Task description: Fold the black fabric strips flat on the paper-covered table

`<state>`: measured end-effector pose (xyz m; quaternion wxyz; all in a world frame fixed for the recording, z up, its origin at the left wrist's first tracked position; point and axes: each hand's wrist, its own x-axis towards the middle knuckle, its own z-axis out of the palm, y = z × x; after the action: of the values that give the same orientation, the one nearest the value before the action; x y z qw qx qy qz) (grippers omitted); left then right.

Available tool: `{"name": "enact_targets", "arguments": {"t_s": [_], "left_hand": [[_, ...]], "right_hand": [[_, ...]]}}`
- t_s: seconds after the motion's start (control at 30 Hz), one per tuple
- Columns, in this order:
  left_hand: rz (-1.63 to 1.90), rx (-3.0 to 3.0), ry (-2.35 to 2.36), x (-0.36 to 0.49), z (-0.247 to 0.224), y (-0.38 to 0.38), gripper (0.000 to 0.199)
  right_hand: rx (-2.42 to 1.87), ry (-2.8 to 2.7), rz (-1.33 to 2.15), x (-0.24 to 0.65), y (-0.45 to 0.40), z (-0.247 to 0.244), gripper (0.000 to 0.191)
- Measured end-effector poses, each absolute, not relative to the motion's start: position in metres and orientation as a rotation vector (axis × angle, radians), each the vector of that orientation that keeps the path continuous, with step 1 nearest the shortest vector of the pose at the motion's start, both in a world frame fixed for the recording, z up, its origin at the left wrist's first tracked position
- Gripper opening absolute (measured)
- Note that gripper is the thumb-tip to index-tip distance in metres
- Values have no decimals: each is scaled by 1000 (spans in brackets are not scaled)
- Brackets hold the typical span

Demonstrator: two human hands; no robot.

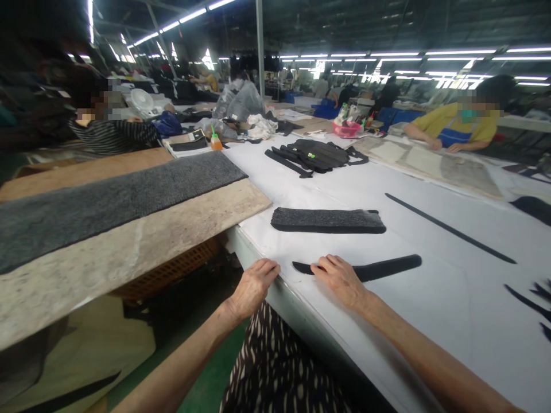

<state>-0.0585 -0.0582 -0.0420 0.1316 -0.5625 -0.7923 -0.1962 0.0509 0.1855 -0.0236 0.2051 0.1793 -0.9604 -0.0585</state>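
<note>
A black curved fabric strip (387, 267) lies flat on the white table. My right hand (342, 281) is over its left part, the bent fingers closed on the strip and hiding some of it. At the table's edge, apart from the strip's left tip, is my left hand (258, 282); its fingers are pressed together, and whatever may be between them is hidden. Just beyond both hands rests a grey and black fabric band (328, 221), several layers thick by its look.
A board (224, 209) with a long grey fabric piece (129, 198) adjoins on the left. Farther back lie a pile of black pieces (316, 154), an orange bottle (216, 140) and a pink basket (346, 129). A thin black strip (447, 226) lies right. Two people sit at the tables.
</note>
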Motion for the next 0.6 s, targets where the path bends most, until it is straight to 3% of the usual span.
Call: {"name": "enact_targets", "arguments": {"t_s": [0.2, 0.37, 0.5, 0.6], "left_hand": [[-987, -1468, -2293, -56, -50, -54, 41], [-1607, -748, -2424, -45, -46, -57, 27], [-2065, -323, -2660, -39, -43, -60, 52], [-2256, -244, -2728, -41, -45, -54, 59]], "right_hand": [[435, -2659, -96, 65, 199, -20, 26], [556, -2641, -128, 46, 165, -20, 21], [649, -2616, -173, 28, 145, -22, 13], [670, -2603, -172, 22, 139, -23, 12]]}}
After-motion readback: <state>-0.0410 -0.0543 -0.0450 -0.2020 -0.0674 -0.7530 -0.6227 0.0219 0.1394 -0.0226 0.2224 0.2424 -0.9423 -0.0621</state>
